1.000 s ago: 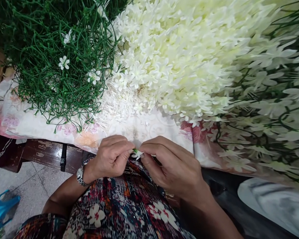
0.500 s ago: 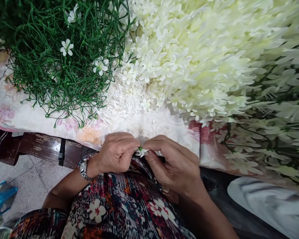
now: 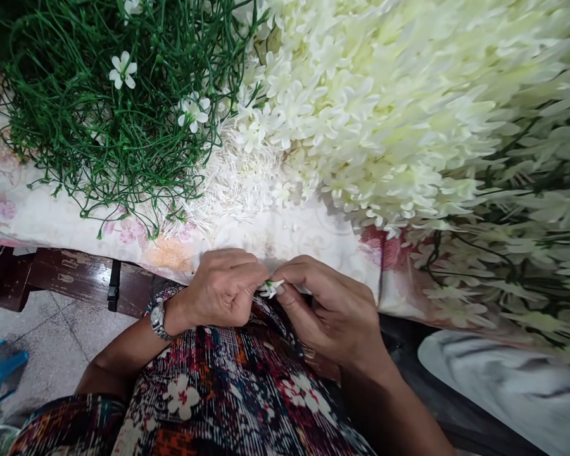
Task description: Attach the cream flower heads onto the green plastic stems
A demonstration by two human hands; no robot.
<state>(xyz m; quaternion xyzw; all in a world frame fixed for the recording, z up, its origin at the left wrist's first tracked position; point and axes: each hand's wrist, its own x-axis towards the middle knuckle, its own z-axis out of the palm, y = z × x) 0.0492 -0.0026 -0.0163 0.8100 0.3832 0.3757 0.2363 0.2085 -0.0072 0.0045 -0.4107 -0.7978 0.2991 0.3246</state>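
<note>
Between my two hands, close to the table's front edge, is a small white artificial flower [image 3: 270, 289] with a bit of green stem at its base. My left hand [image 3: 228, 288], with a watch on the wrist, is closed and pinches the flower from the left. Thumb and forefinger of my right hand [image 3: 330, 307] pinch its petals from the right. Beyond the hands lie a heap of green plastic stems [image 3: 123, 139], a pile of thin white strands [image 3: 237, 180] and a large mass of cream-white flower heads [image 3: 361, 126].
A floral cloth [image 3: 66, 218] covers the table. Flowers on green stems [image 3: 503, 253] hang over its right side. A blue plastic object [image 3: 2, 373] stands on the tiled floor at left, and a pale grey rounded thing [image 3: 494, 380] is at lower right.
The view has shifted slightly. Both hands keep their pinch near the same spot, and the flower has turned a little, showing more of its petals.
</note>
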